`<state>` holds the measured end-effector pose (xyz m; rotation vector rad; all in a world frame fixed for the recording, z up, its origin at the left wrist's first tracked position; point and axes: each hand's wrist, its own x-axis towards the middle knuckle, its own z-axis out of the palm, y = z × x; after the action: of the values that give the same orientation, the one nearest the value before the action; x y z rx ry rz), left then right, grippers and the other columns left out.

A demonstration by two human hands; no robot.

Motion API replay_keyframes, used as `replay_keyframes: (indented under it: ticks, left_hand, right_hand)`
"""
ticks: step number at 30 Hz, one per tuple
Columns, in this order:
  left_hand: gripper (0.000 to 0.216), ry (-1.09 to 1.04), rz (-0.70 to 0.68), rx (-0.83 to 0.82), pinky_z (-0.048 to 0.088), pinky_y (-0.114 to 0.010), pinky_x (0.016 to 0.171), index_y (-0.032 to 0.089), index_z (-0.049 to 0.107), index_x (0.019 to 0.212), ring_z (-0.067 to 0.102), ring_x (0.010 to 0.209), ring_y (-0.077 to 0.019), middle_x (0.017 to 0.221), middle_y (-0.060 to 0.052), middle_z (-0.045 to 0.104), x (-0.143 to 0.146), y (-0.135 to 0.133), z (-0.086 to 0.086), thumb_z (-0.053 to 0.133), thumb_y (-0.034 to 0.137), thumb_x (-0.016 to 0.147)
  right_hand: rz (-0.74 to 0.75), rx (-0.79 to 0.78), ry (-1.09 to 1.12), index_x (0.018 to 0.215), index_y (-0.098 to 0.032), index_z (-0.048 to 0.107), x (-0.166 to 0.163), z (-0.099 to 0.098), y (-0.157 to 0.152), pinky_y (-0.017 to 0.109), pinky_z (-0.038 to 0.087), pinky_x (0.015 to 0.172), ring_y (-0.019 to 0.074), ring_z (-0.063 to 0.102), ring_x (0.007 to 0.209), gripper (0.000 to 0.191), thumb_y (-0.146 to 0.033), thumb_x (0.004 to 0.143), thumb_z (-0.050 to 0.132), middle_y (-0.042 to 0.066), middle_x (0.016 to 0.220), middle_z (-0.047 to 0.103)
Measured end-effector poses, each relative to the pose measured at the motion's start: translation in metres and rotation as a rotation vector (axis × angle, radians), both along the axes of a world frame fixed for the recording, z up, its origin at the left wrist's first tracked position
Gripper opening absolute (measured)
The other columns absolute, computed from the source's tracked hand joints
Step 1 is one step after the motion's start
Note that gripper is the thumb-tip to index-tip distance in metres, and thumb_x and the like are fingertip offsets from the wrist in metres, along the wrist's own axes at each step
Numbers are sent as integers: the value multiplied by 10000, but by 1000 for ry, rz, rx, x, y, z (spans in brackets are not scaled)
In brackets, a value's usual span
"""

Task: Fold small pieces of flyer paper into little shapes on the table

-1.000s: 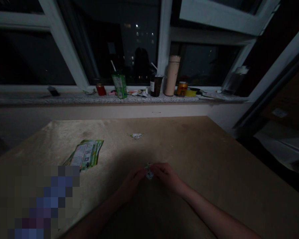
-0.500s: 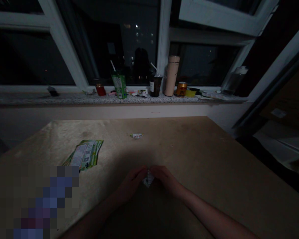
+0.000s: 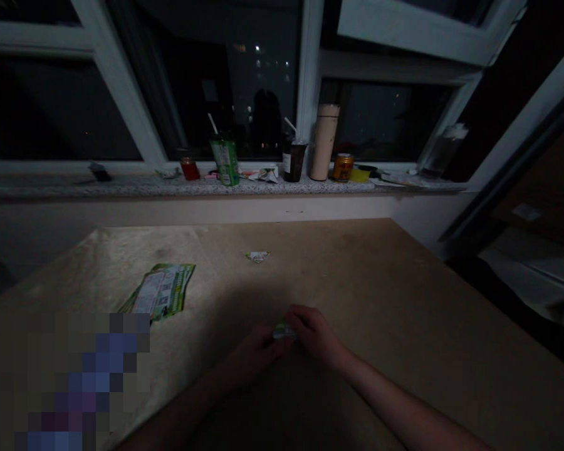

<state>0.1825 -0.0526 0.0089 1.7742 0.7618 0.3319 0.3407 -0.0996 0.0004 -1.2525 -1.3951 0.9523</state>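
Observation:
Between my two hands is a small folded piece of printed paper (image 3: 282,331), pale with some green, partly covered by fingers. My left hand (image 3: 258,347) grips its left side, fingers closed and low. My right hand (image 3: 314,332) pinches its right side from above, thumb and fingers together. Farther up the table lies a small folded paper triangle (image 3: 258,256) with printed green edges, apart from both hands. To the left rests a stack of green printed sheets (image 3: 162,292), untouched. Dim light hides the finer folds of the held paper.
The brown table (image 3: 380,282) runs up to a wall below a granite sill (image 3: 145,186). On the sill stand a green cup (image 3: 225,161), a dark cup (image 3: 293,163), a tall pinkish flask (image 3: 324,143), a golden can (image 3: 343,168) and a red jar (image 3: 189,168). A pixelated patch covers the lower left.
The paper has turned from a point-down shape to a flatter, narrower one. My left hand has shifted lower beneath it, and my right hand's fingers have curled over its right side.

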Motion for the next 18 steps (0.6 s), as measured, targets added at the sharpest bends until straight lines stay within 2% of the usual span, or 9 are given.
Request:
replay_keyframes:
  ticks: [2, 4, 10, 14, 18]
  left_hand:
    - [467, 31, -34, -3, 293, -217, 468, 181, 496, 580, 374, 487, -114, 516, 51, 419, 1, 1, -3, 507, 592, 801]
    - [487, 43, -56, -2, 251, -214, 446, 181, 475, 573, 333, 468, -102, 505, 57, 391, 2, 3, -4, 488, 612, 799]
    - [508, 39, -97, 15, 260, -220, 463, 174, 491, 532, 356, 480, -110, 504, 39, 404, 2, 3, 2, 466, 612, 787]
    - [482, 42, -60, 28, 251, -224, 450, 190, 443, 534, 336, 471, -112, 493, 46, 374, 3, 2, 3, 440, 594, 797]
    - [466, 46, -11, 75, 274, -222, 466, 189, 454, 545, 350, 490, -116, 513, 46, 388, 4, 3, 1, 430, 565, 820]
  right_hand:
    - [-7, 4, 3, 601, -187, 420, 0, 0, 1, 228, 256, 501, 103, 328, 551, 319, -396, 840, 440, -37, 579, 359]
    - [-11, 9, 14, 610, -184, 425, 0, 1, 1, 226, 265, 504, 104, 335, 558, 312, -391, 844, 435, -34, 590, 370]
    - [-33, 13, 51, 612, -188, 415, 1, 2, 2, 224, 270, 496, 105, 329, 558, 334, -423, 846, 449, -37, 586, 357]
    - [-21, 18, 111, 618, -187, 435, 2, 2, 3, 224, 293, 510, 107, 346, 567, 358, -462, 842, 482, -36, 593, 373]
    - [24, 17, 221, 679, -179, 512, 5, 1, 5, 229, 358, 564, 115, 431, 606, 356, -507, 815, 546, -25, 633, 460]
